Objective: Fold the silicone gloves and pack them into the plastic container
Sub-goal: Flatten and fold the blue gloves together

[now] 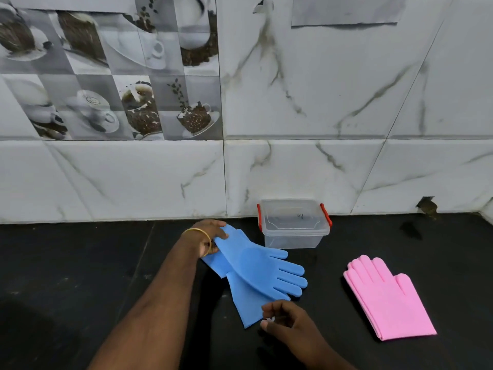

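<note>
Two blue silicone gloves (260,271) lie crossed on the black counter (80,263), fingers pointing right. My left hand (209,236) grips the cuff of the upper blue glove at its far left end. My right hand (282,319) hovers with loosely curled fingers at the near edge of the lower blue glove's cuff, holding nothing. A pair of pink gloves (389,297) lies stacked flat to the right. The clear plastic container (293,222), lid on with red clips, stands against the wall behind the blue gloves.
A marble-patterned tiled wall (320,169) rises right behind the container. The wall has a chipped hole (426,205) at the far right, with a smudge on the counter below it.
</note>
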